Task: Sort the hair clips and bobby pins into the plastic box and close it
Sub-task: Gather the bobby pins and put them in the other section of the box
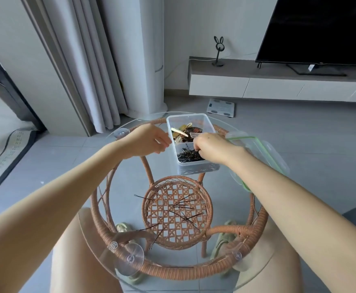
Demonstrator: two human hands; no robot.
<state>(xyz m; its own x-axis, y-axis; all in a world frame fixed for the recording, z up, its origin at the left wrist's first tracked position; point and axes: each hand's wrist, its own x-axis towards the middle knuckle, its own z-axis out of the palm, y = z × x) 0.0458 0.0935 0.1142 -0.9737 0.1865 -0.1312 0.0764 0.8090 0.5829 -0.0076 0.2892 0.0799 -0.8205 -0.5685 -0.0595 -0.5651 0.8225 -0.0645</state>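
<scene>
The plastic box (190,166) stands open on the far part of the round glass tabletop (130,176), which rests on a rattan frame (179,273). A divider splits the box in two. The far compartment holds a heap of hair clips (188,130) in brown, gold and cream, and the near one holds a bundle of black bobby pins (188,157). The left grip (147,141) sits just beside the box's left wall with its fingers curled; whether it holds anything cannot be told. The right grip (209,145) reaches over the divider from the right, fingers curled, pinching a silver clip (194,135) at the thumb side above the far compartment. The clear lid (257,144) with its green rim lies on the tabletop right of the box, partly hidden under the right forearm. More loose pins (183,207) lie scattered on the glass nearer the person, well apart from the box. Beyond the table, a bathroom scale (221,107) lies on the floor and a dark television (320,28) stands on a low cabinet
</scene>
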